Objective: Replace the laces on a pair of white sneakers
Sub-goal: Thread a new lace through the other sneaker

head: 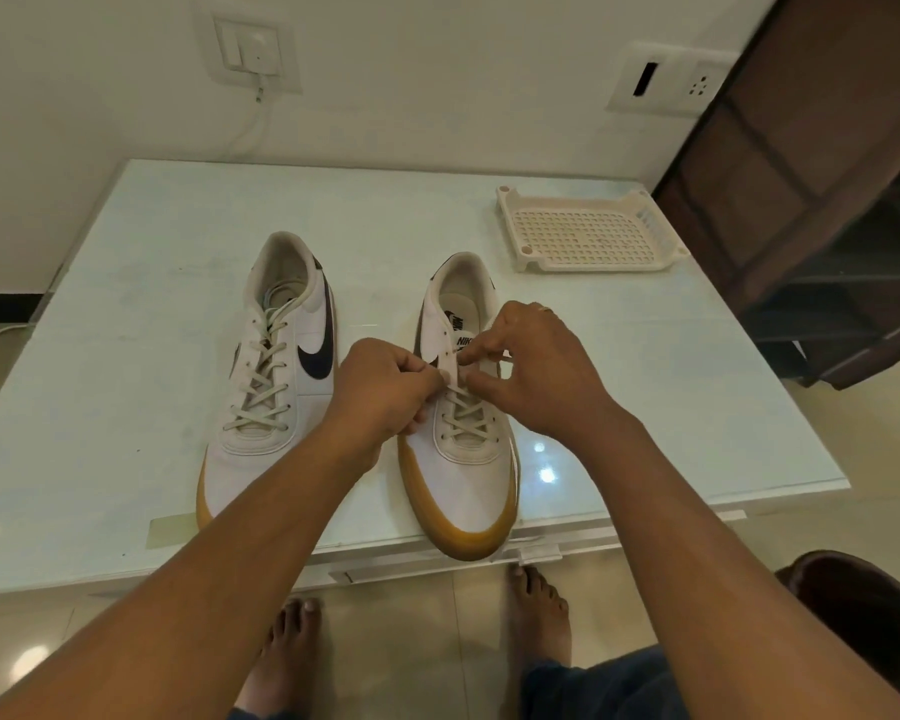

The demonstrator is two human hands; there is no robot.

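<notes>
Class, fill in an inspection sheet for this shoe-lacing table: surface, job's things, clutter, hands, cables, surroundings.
Surface: glossy white table, lamp glare near its front edge.
Job's things: laced shoe; half-laced shoe, lower eyelets crossed, top ones bare, toe at the table's front edge.
Clutter: plastic tray, nothing in it, at the far corner; strip of tape at the front edge.
Hands: left hand and right hand both pinch the half-laced shoe at its middle eyelets.
Cables: white cable hanging from the wall socket behind the table.
Surroundings: second wall plate, brown wooden door, tiled floor, bare feet.
</notes>
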